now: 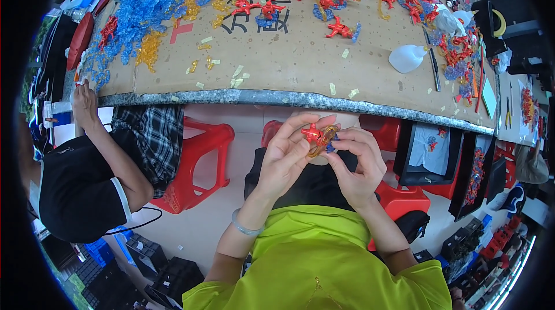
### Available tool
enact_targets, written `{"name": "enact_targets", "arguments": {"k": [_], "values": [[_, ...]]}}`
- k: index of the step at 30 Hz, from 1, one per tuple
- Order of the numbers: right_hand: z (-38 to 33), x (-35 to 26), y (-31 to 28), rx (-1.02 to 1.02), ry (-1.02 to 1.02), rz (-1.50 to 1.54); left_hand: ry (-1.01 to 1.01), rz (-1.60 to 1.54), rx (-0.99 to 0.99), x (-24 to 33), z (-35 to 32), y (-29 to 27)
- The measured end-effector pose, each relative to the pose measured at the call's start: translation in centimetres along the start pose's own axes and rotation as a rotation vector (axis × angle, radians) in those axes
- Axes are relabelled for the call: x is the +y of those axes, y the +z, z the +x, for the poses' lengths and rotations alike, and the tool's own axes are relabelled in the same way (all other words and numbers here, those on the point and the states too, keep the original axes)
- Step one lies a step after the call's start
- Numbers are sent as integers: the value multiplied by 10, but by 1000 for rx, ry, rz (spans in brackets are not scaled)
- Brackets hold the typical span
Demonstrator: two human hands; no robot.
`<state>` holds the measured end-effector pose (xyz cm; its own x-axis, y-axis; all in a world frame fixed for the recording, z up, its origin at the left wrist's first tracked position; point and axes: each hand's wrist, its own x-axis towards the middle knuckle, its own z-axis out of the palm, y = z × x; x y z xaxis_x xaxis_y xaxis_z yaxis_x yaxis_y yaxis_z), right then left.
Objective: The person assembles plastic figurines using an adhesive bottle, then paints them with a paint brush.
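Observation:
In front of my lap, just off the table's near edge, my left hand [282,157] grips a small red plastic toy figure [312,134] between thumb and fingers. A clear amber plastic piece [327,134] curves along the figure's right side. My right hand [358,165] pinches a small dark blue part [332,144] there, its fingertips close to the left thumb. The fingers partly hide how these pieces join. Similar red figures [338,28] with clear blue parts lie across the table [266,70].
Loose blue parts [156,9] form a heap at far left, with amber parts [149,50] beside it. A white squeeze bottle [407,59] and a black pen-like tool [435,70] lie right. A co-worker [81,194] sits left, near a red stool [199,162]. Black trays [430,162] stand right, below table height.

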<state>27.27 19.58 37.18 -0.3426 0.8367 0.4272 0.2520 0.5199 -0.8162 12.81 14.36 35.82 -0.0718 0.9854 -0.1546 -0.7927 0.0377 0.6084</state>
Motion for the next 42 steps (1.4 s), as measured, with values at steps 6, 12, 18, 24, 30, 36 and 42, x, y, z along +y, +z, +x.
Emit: {"name": "enact_targets", "arguments": {"k": [6, 12, 18, 24, 30, 36, 42], "values": [[-2, 2, 3, -31, 49, 16, 45, 166, -17, 2, 2, -2], [18, 10, -31, 56, -78, -108, 88, 226, 118, 4, -5, -6], [99, 76, -145, 453, 179, -475, 42, 291, 72, 11, -3, 0], [139, 156, -271, 489, 393, -1226, 43, 395, 65, 14, -12, 3], [192, 256, -322, 244, 283, -1312, 41, 343, 37, 4, -16, 9], [199, 288, -377, 206, 105, -1271, 83, 329, 42, -6, -16, 9], [176, 113, -348, 567, -99, -743, 48, 407, 122, -3, -24, -5]]}}
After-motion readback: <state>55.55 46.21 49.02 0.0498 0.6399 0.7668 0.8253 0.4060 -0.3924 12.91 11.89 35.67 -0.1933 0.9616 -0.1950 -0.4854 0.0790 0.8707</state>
